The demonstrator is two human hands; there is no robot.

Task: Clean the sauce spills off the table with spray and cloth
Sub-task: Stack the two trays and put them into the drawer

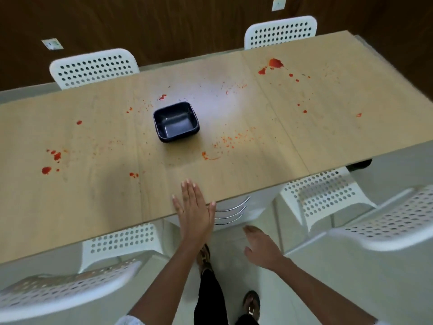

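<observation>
A light wooden table [234, 184] is spattered with red sauce spills: a large blot at the far right [275, 63], drops at the near left [56, 156], and a smear near the middle [206, 156]. A dark square bowl [176, 121] stands empty at the table's centre. My left hand [194, 212] lies flat with fingers stretched out over the near table edge. My right hand [260, 247] hovers open below the table edge, holding nothing. No spray bottle or cloth is in view.
White perforated chairs stand around the table: two at the far side [93, 66] [281, 31], two at the near right [323, 195] [386, 221] and one at the near left [70, 289]. My legs and sandalled feet [251, 303] stand on the pale floor.
</observation>
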